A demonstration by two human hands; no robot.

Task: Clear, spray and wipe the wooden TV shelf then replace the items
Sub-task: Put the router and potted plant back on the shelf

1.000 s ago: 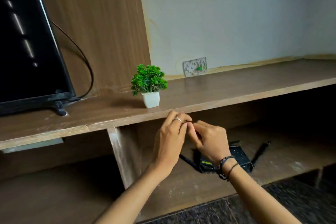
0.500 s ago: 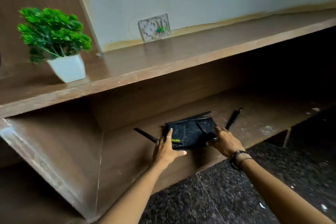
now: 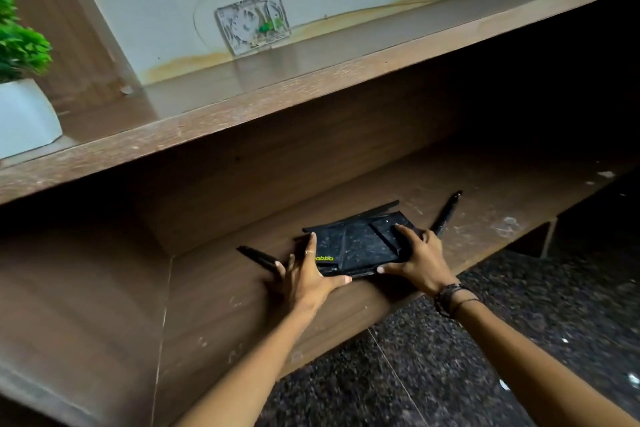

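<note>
both hands closed in tighter on router | left hand and right hand clamped on its edges | sits on lower shelf | risk: dusty casing slips, antennas snag

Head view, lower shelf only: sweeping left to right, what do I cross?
Left antenna → left hand → router → right hand → right antenna → white debris on the lower shelf.
</note>
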